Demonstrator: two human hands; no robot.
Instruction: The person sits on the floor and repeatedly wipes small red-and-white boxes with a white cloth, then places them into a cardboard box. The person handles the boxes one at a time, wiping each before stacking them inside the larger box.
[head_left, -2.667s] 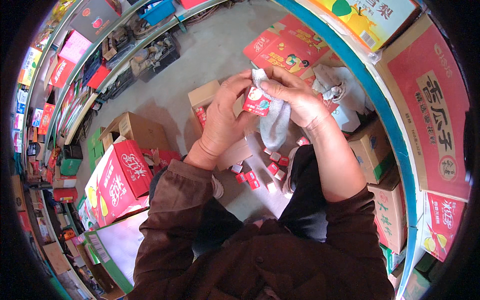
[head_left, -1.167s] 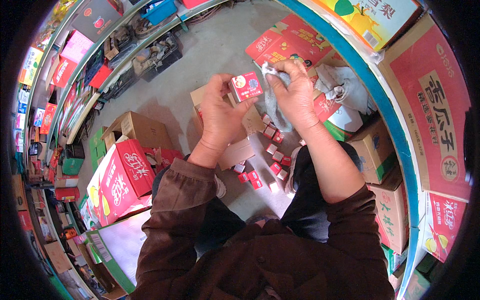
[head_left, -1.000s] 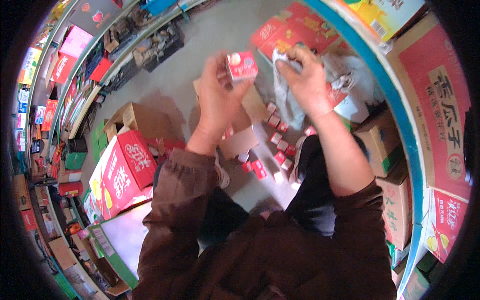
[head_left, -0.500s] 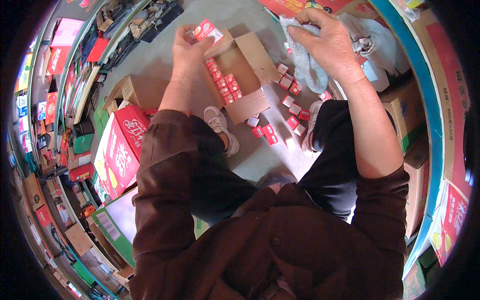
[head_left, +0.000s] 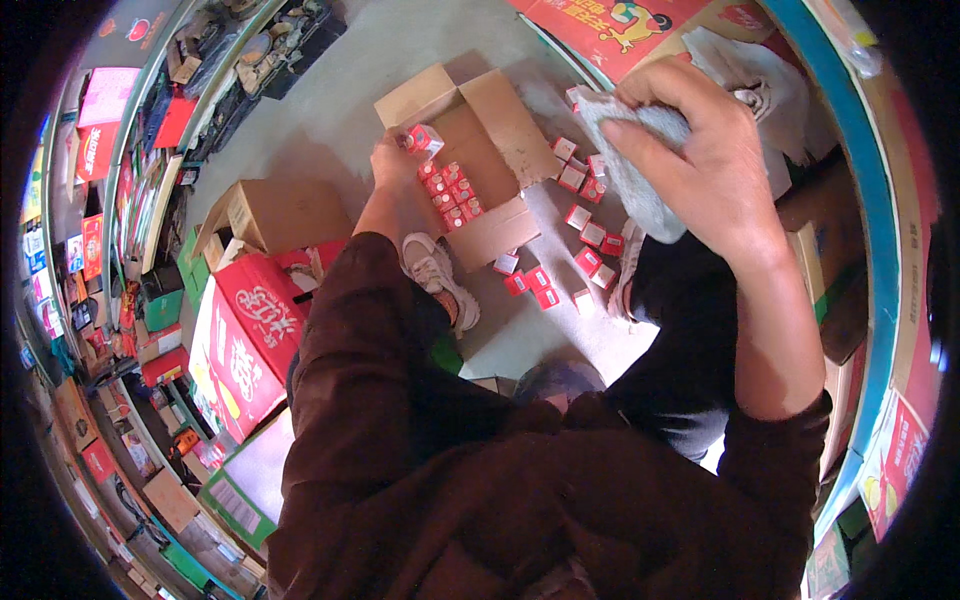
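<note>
My left hand (head_left: 392, 172) reaches down into an open brown cardboard box (head_left: 497, 128) on the floor and holds a small red drink carton (head_left: 424, 141) over a row of like cartons (head_left: 453, 199) packed along the box's near side. My right hand (head_left: 700, 150) is raised at the upper right, its fingers closed on a crumpled grey cloth (head_left: 622, 170). Several more small red cartons (head_left: 580, 240) lie loose on the floor to the right of the box, between my feet.
My white shoe (head_left: 438, 275) rests by the box's near corner. A large red carton (head_left: 245, 340) and a brown box (head_left: 275, 215) stand at the left. Shelves of goods curve along the far left. Stacked printed boxes and a blue rail line the right side.
My left hand has carried the small red carton from in front of me down into the open box. My right hand, still gripping the cloth, has moved apart to the right.
</note>
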